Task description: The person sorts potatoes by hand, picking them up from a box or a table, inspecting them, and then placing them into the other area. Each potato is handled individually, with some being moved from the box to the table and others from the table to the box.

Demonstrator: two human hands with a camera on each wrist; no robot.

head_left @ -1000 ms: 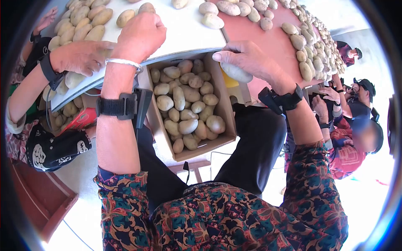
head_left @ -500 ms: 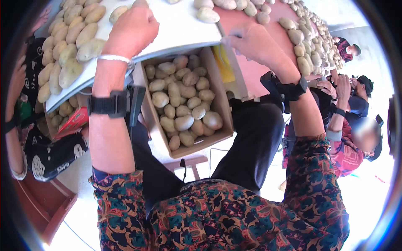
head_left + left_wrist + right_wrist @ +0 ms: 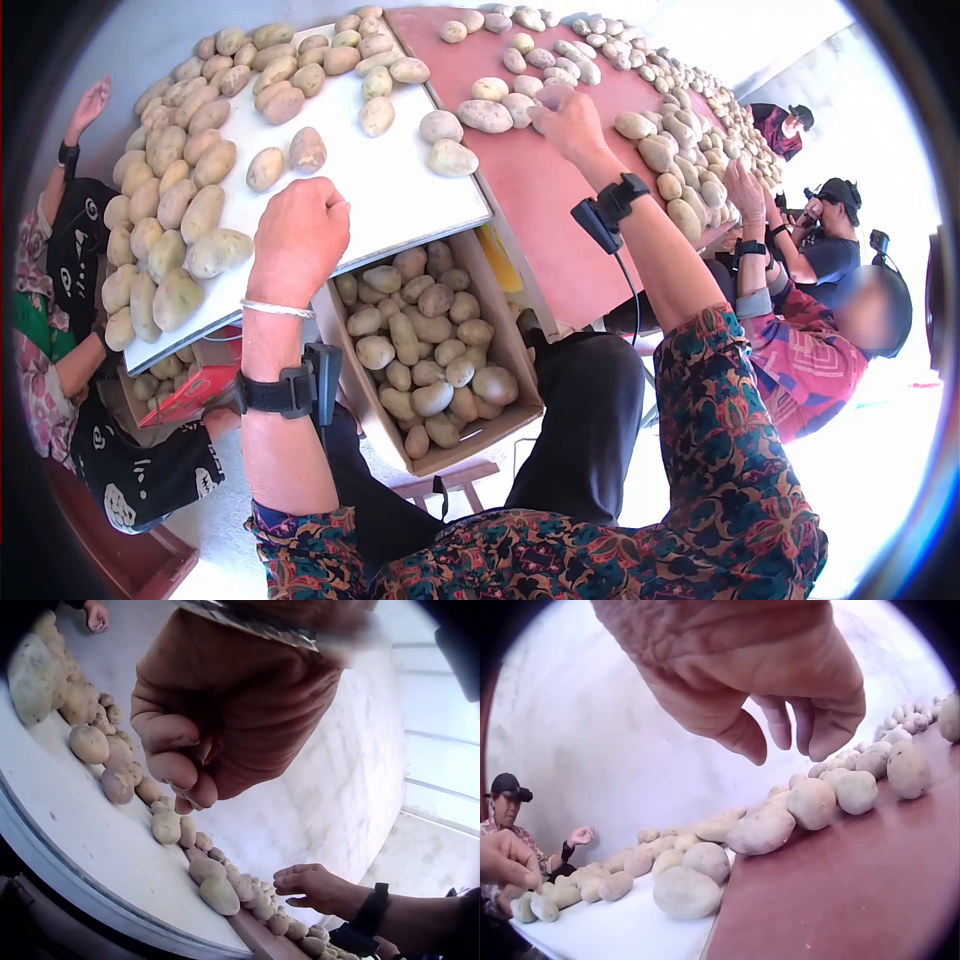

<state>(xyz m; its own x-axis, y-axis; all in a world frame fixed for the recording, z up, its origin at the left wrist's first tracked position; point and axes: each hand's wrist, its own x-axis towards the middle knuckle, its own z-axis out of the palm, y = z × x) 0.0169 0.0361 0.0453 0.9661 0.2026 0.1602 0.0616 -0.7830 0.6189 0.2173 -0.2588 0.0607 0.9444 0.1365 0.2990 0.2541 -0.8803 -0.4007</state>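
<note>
My left hand hovers over the white board with its fingers curled in toward the palm. In the left wrist view nothing shows in those fingers. Two potatoes lie just beyond it, a pinkish one and a yellowish one. Farther right, my right hand reaches out over the red tabletop. Its fingers point down, parted from the thumb, with nothing between them in the right wrist view. Under these fingertips runs a row of potatoes, including a rounded one and a long one.
Below the board's edge, a cardboard box holds many potatoes. Piles of potatoes cover the board's left side and the red table's right side. Another person sits at left; others are at right. A red box stands at lower left.
One second ago my right hand held a potato beside the cardboard box; now, without it, it reaches forward over the red table. The neighbour's hand has left the board. The head view has tilted up.
</note>
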